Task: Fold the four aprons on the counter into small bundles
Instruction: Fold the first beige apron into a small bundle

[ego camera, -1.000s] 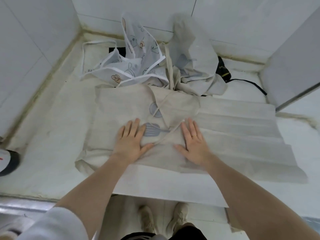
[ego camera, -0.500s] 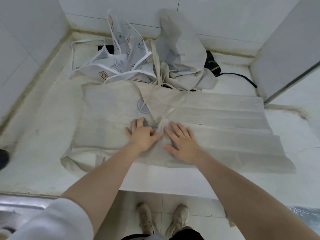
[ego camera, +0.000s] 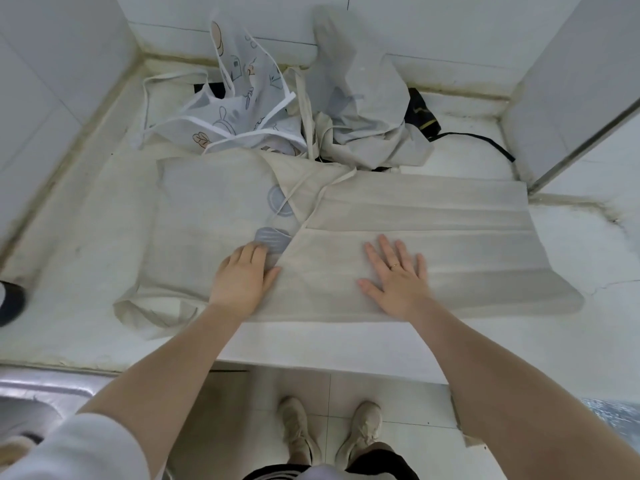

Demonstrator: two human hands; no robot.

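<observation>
The beige apron (ego camera: 398, 216) lies spread flat on the counter (ego camera: 79, 258) directly under my hands, its long axis running left to right, parallel to the counter's front edge. My left hand (ego camera: 242, 278) rests near its middle, fingers curled at a folded edge by the grey print; whether they pinch the cloth I cannot tell. My right hand (ego camera: 398, 275) lies flat, fingers spread, pressing the right half. The left hand is nearer the fold line, so the next fold likely turns there. Count: one apron laid out; behind it one patterned apron (ego camera: 235, 119) and one plain grey apron (ego camera: 360, 98), both crumpled. A fourth I cannot confirm; black fabric (ego camera: 420, 114) shows beyond.
</observation>
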